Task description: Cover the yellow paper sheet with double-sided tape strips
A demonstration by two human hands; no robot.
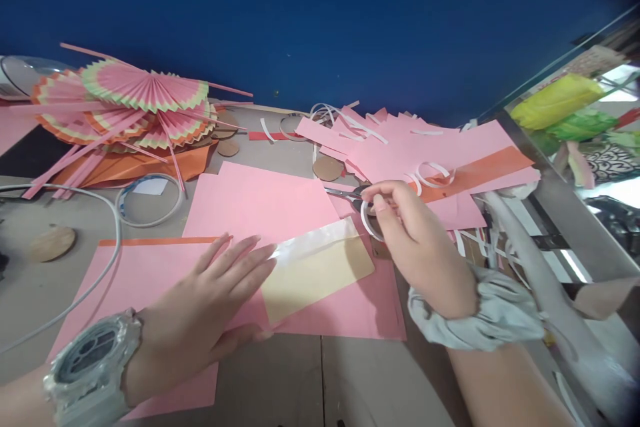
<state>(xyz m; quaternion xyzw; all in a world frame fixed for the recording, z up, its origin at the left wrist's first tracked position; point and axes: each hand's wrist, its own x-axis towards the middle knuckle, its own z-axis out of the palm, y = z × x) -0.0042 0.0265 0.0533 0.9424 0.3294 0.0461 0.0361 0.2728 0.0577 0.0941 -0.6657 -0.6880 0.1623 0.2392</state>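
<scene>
My left hand (220, 287) lies flat with its fingers stretched over pink paper (270, 200), fingertips at the left edge of a pale yellow paper piece (320, 277). Along that piece's upper edge runs a shiny whitish strip (315, 240). To the right, my right hand (417, 243) is raised, thumb and forefinger pinched on a curled white paper strip (369, 223). Just behind those fingers, a pair of scissors (340, 193) rests on the pink paper, its handles partly covered by the hand.
Folded paper fans (150, 90) with pink sticks are heaped at the back left. A roll of tape (150, 200) and a white cable (115, 247) lie nearer. Pink sheets (400, 147) with white curls pile up at the back right, before a blue partition (300, 27).
</scene>
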